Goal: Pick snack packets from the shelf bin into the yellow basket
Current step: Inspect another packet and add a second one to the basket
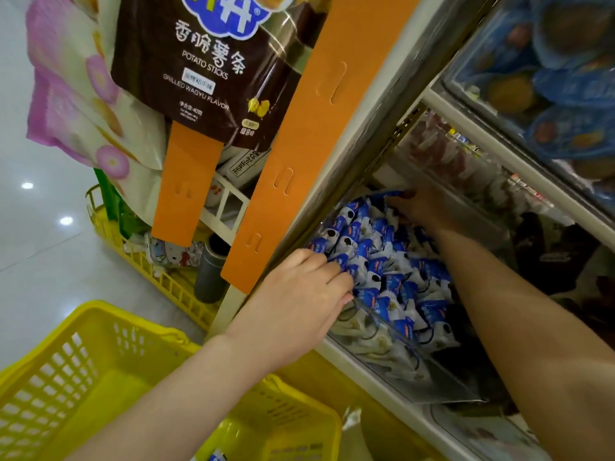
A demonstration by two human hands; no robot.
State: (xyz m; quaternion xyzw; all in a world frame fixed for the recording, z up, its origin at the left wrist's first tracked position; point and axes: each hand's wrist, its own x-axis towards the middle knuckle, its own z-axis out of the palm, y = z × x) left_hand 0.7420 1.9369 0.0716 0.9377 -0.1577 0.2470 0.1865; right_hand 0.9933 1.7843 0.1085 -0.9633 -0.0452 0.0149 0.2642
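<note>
The left hand (299,294) curls round snack packets (376,257) at the front of the shelf bin (432,387). The right hand (422,207) reaches to its back, grip unclear. The packets seem light and slippery: pinch the sealed ends.

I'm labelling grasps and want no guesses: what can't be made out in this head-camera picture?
- Right hand grip, head view: fingertips buried in the packets at the back of the bin.
- Left hand grip, head view: thumb hidden under the palm.
- Yellow basket contents, head view: mostly covered by the left forearm and cut by the bottom edge.
- Upper shelf goods, head view: blurred behind clear panels.
</note>
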